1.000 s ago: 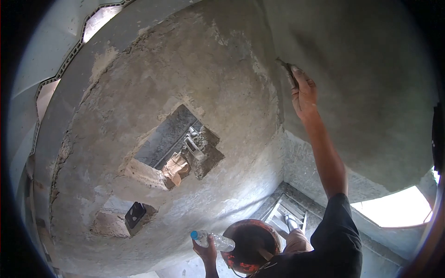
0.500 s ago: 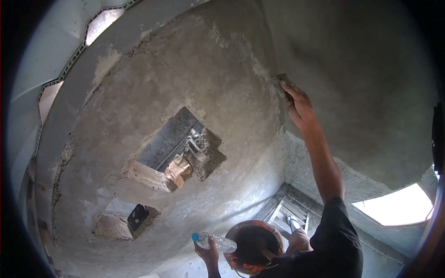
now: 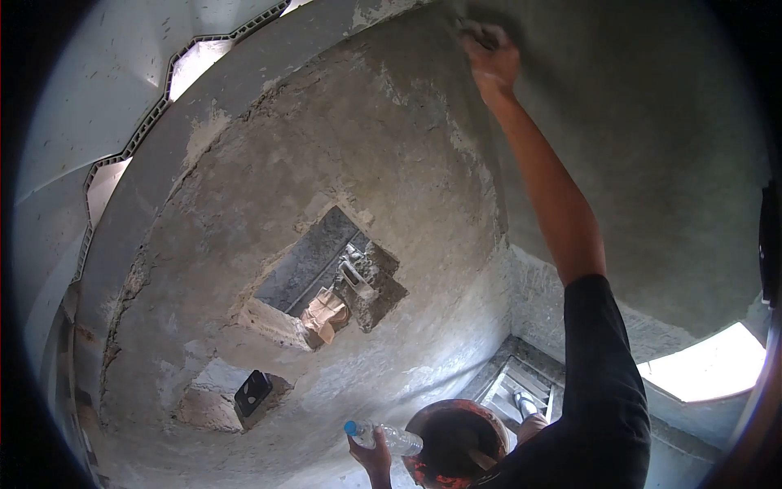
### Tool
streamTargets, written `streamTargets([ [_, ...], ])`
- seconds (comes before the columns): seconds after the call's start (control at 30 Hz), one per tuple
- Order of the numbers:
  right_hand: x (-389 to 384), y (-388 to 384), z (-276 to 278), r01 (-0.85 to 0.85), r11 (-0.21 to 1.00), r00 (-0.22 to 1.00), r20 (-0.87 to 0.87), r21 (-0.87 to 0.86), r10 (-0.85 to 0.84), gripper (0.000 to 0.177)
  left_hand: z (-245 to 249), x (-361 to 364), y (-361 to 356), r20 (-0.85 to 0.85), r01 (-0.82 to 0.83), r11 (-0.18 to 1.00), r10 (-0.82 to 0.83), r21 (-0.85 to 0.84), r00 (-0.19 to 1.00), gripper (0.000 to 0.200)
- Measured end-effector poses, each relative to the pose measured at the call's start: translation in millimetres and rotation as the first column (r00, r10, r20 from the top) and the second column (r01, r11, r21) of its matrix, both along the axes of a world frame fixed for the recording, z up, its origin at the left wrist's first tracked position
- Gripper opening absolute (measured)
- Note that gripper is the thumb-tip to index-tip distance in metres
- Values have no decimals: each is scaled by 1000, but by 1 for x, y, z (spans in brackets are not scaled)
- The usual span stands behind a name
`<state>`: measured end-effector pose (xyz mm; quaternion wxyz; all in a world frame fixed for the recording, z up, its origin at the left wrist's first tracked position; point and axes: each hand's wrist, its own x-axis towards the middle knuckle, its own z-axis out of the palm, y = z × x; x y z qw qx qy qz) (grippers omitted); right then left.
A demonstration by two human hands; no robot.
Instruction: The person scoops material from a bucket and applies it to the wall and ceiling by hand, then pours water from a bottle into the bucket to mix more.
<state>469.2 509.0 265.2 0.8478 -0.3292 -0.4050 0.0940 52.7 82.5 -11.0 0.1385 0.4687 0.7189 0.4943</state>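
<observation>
Up near the top of the corner where two plastered faces meet, the right hand (image 3: 492, 62) now presses a small trowel (image 3: 475, 31) against the wall (image 3: 643, 155). Half a second back that hand was much lower on the same corner seam, and a second back only a little higher than that. It has since swept well upward with the arm nearly straight, so the stroke has run up the seam to the wall's upper reach.

The right fingers are curled shut around the trowel. Only a dark sliver of it shows beyond the fingertips, and how its blade lies on the plaster cannot be told.

Below and to the right of those fingers the plaster looks darker grey and fairly even. To their left it is patchy and rough, with a square recess (image 3: 326, 273) holding crumpled brown paper.

Far beneath them, the left hand (image 3: 373, 458) has stayed where it was. Its fingers are wrapped round a clear plastic bottle (image 3: 389, 439) with a blue cap, just beside a rust-coloured pan (image 3: 456, 440).
</observation>
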Motion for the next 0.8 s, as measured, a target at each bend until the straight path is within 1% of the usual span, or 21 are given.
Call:
streamTargets([
  [0.03, -1, -1, 12, 198, 980, 978, 76, -25, -196, 23, 1, 1, 0, -32, -5, 1000, 5, -1, 999, 41],
  [0.07, -4, 1, 19, 389, 921, 912, 155, -36, -379, 21, 0, -1, -1, -33, -6, 1000, 6, -3, 999, 41],
  [0.1, -6, 8, 22, 388, 921, 912, 155, -36, -379, 21, -3, -3, -1, -31, -14, 1000, 13, -10, 999, 41],
  [0.17, -9, 21, 27, 454, 883, 888, 26, 123, -460, 26, -5, -4, -1, -27, -23, 1000, 23, -15, 999, 42],
  [0.2, -8, 27, 28, 452, 883, 888, 27, 127, -459, 26, -4, -3, 0, -20, -20, 1000, 19, -18, 1000, 42],
  [0.27, -7, 39, 27, 521, 824, 842, 23, 222, -539, 27, -2, -3, 0, -17, -21, 1000, 20, -18, 1000, 42],
  [0.3, -5, 45, 27, 520, 824, 843, 20, 224, -537, 27, -2, -2, 0, -17, -22, 1000, 22, -9, 1000, 42],
  [0.37, -3, 55, 25, 570, 804, 809, 59, 168, -585, 27, -3, -4, -1, -20, -29, 1000, 29, 0, 999, 41],
  [0.4, -5, 59, 26, 566, 807, 811, 58, 169, -582, 27, -4, -5, -2, 12, -25, 1000, 25, 9, 1000, 41],
  [0.47, -7, 65, 27, 621, 782, 777, 173, -52, -605, 27, -4, -6, -1, 43, -22, 1000, 22, 20, 999, 41],
  [0.5, -8, 65, 29, 618, 784, 779, 174, -54, -602, 27, -1, -4, -2, 51, -44, 999, 44, -6, 998, 42],
  [0.57, -8, 65, 35, 574, 776, 814, 284, -261, -507, 25, 0, -4, -1, 58, -64, 997, 66, -31, 996, 43],
  [0.6, -8, 66, 35, 573, 776, 815, 285, -262, -505, 25, -4, -8, -2, 49, -61, 998, 62, -27, 997, 44],
  [0.67, -7, 65, 36, 624, 764, 771, 291, -166, -566, 26, -15, -15, -4, 42, -59, 998, 60, -24, 997, 46],
  [0.7, -7, 62, 36, 621, 765, 773, 290, -168, -564, 26, -19, -19, -4, 21, -68, 997, 69, -22, 997, 47],
  [0.77, -8, 54, 35, 651, 757, 721, 268, 52, -639, 27, -25, -23, -6, 2, -79, 997, 79, -21, 997, 47],
  [0.8, -7, 56, 34, 651, 758, 722, 269, 51, -638, 27, -21, -21, -6, 17, -79, 996, 79, -29, 997, 48],
])
